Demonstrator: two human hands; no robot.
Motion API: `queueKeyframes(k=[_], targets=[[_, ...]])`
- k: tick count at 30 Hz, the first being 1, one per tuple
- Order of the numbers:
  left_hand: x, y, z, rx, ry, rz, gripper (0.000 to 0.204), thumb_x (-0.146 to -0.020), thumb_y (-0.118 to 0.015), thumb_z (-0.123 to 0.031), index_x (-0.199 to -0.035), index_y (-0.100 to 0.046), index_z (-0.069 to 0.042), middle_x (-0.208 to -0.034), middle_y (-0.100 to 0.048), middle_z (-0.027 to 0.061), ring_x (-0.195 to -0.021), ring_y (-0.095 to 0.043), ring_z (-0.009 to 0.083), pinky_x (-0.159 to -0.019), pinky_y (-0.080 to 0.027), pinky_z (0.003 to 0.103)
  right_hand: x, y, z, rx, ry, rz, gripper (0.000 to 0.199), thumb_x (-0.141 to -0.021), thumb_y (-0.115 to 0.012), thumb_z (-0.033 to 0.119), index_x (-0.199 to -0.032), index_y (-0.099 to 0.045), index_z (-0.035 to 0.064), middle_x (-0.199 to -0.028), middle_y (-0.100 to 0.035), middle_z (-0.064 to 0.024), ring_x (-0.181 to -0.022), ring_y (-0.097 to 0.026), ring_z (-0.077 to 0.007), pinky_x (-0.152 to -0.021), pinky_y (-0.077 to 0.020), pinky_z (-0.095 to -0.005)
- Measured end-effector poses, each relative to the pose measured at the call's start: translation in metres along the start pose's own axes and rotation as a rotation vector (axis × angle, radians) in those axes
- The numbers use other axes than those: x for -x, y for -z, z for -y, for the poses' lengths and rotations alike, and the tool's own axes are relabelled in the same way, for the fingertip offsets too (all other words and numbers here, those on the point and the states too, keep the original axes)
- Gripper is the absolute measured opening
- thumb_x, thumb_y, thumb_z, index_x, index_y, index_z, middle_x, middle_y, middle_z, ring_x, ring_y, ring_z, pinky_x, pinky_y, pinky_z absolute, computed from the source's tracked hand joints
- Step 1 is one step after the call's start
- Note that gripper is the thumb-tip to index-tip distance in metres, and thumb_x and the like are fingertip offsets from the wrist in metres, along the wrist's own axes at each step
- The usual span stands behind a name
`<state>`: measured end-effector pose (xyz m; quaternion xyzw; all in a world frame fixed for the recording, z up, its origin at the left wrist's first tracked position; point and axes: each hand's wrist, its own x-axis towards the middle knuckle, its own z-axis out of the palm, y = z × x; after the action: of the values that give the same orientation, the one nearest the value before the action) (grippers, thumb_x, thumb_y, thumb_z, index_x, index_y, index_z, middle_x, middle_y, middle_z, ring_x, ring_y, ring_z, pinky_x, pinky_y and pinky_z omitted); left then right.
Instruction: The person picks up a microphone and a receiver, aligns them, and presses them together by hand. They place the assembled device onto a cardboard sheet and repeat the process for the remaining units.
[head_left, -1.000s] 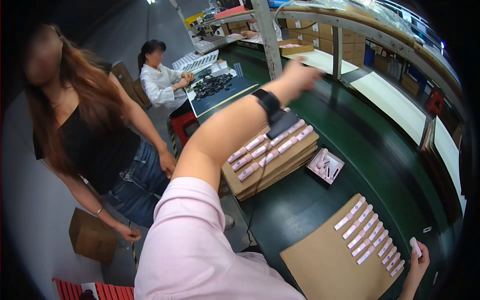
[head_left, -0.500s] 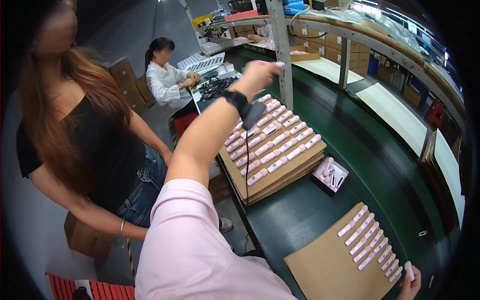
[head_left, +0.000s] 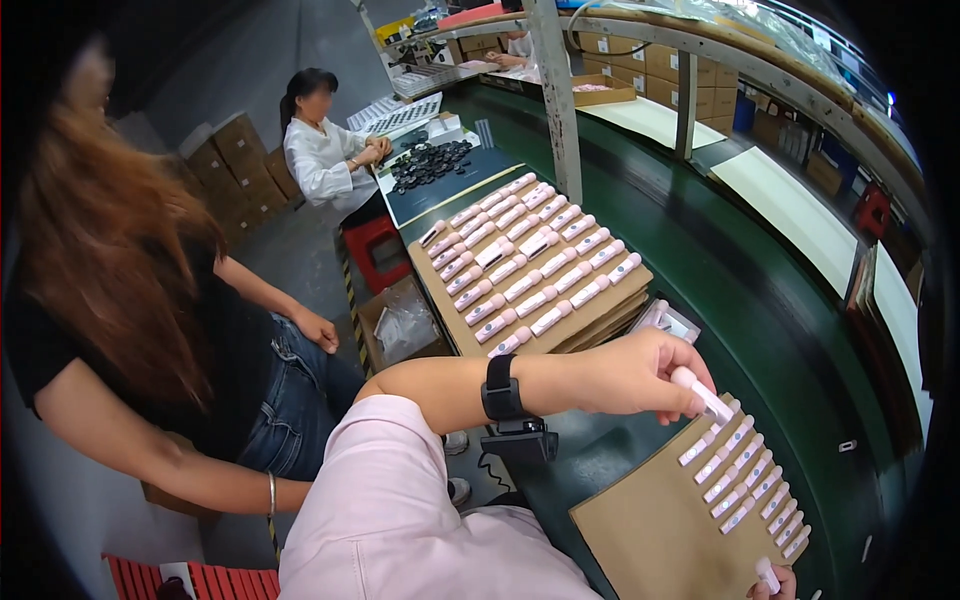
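left hand pinching small pink-white plastic stick | above brown cardboard sheet rows | right hand grip unclear | align with row end, lay flat

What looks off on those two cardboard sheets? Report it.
Nothing is spilled or damaged. On the far cardboard sheet, two pink pieces seem slightly out of line. The near sheet has tidy rows along one edge only. The left hand holds one pink piece.
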<state>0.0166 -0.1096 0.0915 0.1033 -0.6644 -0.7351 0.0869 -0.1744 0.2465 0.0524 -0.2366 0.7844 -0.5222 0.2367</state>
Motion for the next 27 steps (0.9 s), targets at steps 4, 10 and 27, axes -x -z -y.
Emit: queueKeyframes(k=[4, 10, 27], targets=[[0.001, 0.009, 0.003, 0.031, -0.051, -0.073, 0.022, -0.088, -0.068, -0.01, -0.105, -0.061, 0.002, -0.092, -0.067, 0.0079, -0.074, -0.062, 0.0092, -0.067, -0.051, 0.023, 0.0, 0.001, -0.007, -0.007, 0.012, -0.021, 0.02, -0.084, -0.058, -0.001, -0.103, -0.063, -0.0017, -0.09, -0.06, -0.0069, -0.083, -0.055, -0.0166, -0.076, -0.0445, -0.0291], [0.012, 0.011, 0.001, 0.063, -0.068, -0.133, 0.019, -0.088, -0.067, -0.008, -0.101, -0.059, 0.002, -0.093, -0.068, 0.0121, -0.078, -0.066, 0.0132, -0.07, -0.053, 0.024, 0.001, -0.008, 0.001, -0.075, 0.009, -0.032, 0.021, -0.081, -0.057, -0.002, -0.101, -0.063, -0.0024, -0.091, -0.06, -0.0072, -0.084, -0.054, -0.0166, -0.076, -0.0432, -0.0291], [0.057, 0.204, -0.103, -0.063, -0.347, -0.868, 0.02, -0.092, -0.062, -0.017, -0.103, -0.062, -0.001, -0.088, -0.067, 0.0064, -0.079, -0.062, 0.012, -0.07, -0.05, 0.024, -0.003, 0.008, -0.011, 0.104, -0.047, -0.018, 0.025, -0.088, -0.056, 0.007, -0.111, -0.06, -0.0032, -0.096, -0.061, -0.0103, -0.089, -0.055, -0.019, -0.081, -0.043, -0.03]])
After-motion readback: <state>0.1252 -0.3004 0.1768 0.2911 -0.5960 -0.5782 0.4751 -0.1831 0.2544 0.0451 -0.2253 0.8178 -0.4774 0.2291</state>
